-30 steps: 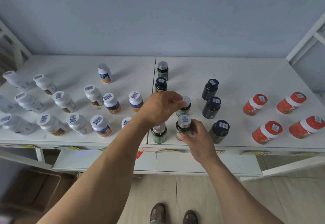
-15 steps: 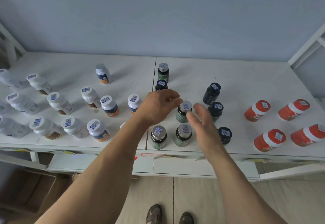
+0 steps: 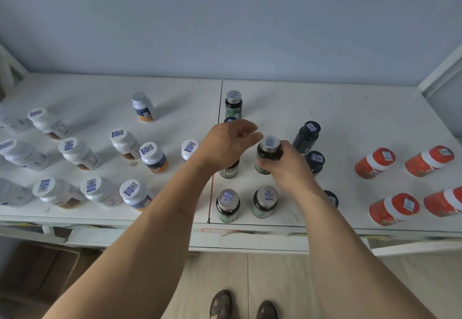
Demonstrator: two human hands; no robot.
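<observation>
The right hand (image 3: 287,166) has the green bottle (image 3: 267,153) by its side, fingers and thumb curled round the glass below the shoulder; the bottle stands upright, long axis straight up and down, silver cap (image 3: 272,141) pointing to the ceiling with a barcode sticker on top; its base points down at the table (image 3: 362,113), though I cannot tell whether it rests there or hangs just clear. It sits in the middle of the table, just right of the seam between the two boards; a second row back from the front edge.

The left hand (image 3: 226,144) hovers just left of the cap, fingers loosely bent and a little apart, gripping nothing; its fingertips (image 3: 257,135) reach toward the cap, very near it; another green bottle (image 3: 229,170) shows partly under that wrist.

Nearer the front edge stand two more green bottles (image 3: 227,206), side by side and upright; a further one (image 3: 233,103) stands at the back by the seam. Black bottles (image 3: 307,136) stand just right of the right hand; red jars (image 3: 375,162) are well apart at the far right; white bottles (image 3: 77,153) fill the left board in rows.
</observation>
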